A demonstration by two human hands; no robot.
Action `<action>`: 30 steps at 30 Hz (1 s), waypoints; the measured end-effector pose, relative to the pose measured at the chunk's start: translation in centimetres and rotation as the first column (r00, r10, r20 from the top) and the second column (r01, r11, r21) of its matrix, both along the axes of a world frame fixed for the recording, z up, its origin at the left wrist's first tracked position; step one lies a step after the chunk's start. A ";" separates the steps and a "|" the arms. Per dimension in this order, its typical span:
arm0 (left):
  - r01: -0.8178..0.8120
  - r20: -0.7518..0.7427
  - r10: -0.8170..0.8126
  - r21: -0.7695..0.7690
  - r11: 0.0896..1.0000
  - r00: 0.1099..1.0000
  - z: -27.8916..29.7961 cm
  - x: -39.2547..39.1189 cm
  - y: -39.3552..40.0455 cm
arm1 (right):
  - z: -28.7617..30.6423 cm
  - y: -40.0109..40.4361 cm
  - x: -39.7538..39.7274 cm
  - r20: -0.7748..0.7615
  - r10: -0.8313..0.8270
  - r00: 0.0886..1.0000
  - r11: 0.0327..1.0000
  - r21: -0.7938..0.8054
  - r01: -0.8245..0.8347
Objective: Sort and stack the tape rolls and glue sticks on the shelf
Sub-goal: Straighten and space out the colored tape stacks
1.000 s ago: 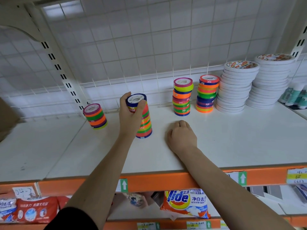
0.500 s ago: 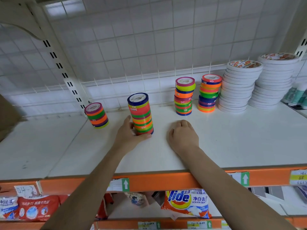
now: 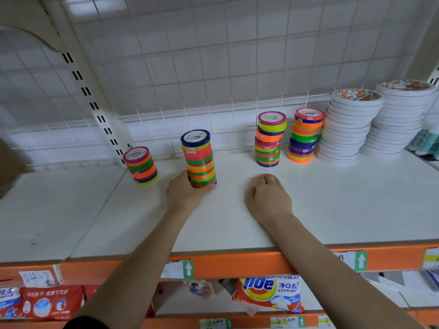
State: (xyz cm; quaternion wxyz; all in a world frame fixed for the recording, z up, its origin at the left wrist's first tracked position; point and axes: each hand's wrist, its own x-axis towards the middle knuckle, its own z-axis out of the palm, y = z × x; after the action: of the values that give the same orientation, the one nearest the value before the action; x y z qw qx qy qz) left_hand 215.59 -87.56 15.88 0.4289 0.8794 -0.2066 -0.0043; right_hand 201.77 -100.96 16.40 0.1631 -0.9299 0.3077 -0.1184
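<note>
A tall stack of coloured tape rolls (image 3: 199,157) stands on the white shelf (image 3: 332,205). My left hand (image 3: 184,193) grips the bottom of this stack. My right hand (image 3: 268,198) rests on the shelf to the right, fingers curled under, holding nothing. A short leaning stack of coloured rolls (image 3: 141,165) sits to the left. Two more coloured stacks (image 3: 269,140) (image 3: 305,135) stand at the back. Two tall piles of white tape rolls (image 3: 349,125) (image 3: 401,117) fill the back right. Glue sticks (image 3: 425,142) show at the far right edge.
A wire grid (image 3: 213,67) backs the shelf, with a slotted upright (image 3: 95,108) at the left. The shelf's front edge is an orange rail (image 3: 237,264) with price tags. Detergent bags (image 3: 268,293) lie on the shelf below. A brown object (image 3: 9,167) juts in at left.
My left hand slid from the top of the tall coloured stack down to its base. The right hand stayed put on the shelf.
</note>
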 end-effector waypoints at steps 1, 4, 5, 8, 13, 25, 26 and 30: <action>-0.018 0.016 0.018 0.002 1.000 1.000 0.0 0.3 0.1 | 0.0 0.0 0.0 -0.004 -0.003 1.000 1.000 -0.001 0.003; -0.091 0.047 0.091 0.003 0.996 0.995 -0.1 1.4 0.3 | 0.0 0.1 0.1 -0.018 -0.018 1.000 1.000 -0.008 0.018; -0.108 0.053 0.107 0.006 0.994 0.993 -0.1 1.8 0.4 | 0.0 0.2 0.2 -0.023 -0.022 0.999 1.000 -0.010 0.021; -0.110 0.061 0.109 0.013 0.994 0.992 -0.1 2.9 0.6 | 0.3 0.3 0.4 -0.036 -0.033 0.999 0.999 -0.004 0.033; -0.100 0.046 0.100 -0.004 0.995 0.994 -0.2 3.9 0.5 | 0.6 0.2 0.6 -0.053 -0.043 0.998 0.999 0.004 0.043; -0.071 0.069 0.078 -0.098 0.993 0.995 -0.7 4.2 0.9 | -0.3 0.5 0.4 -0.015 -0.018 1.000 0.998 -0.064 0.017; -0.072 0.071 0.078 -0.093 0.993 0.994 -0.7 4.3 1.0 | -0.3 0.5 0.4 -0.015 -0.019 1.000 0.998 -0.066 0.018; -0.072 0.055 0.077 -0.083 0.994 0.996 -0.6 4.4 1.0 | -0.4 0.5 0.4 -0.002 -0.024 1.000 0.998 -0.066 0.024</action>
State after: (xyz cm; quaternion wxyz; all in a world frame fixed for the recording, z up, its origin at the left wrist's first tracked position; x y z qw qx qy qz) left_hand 219.98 -86.55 15.29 0.4578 0.8682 -0.1861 0.0456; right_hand 202.15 -100.46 15.97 0.1306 -0.9311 0.3150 -0.1292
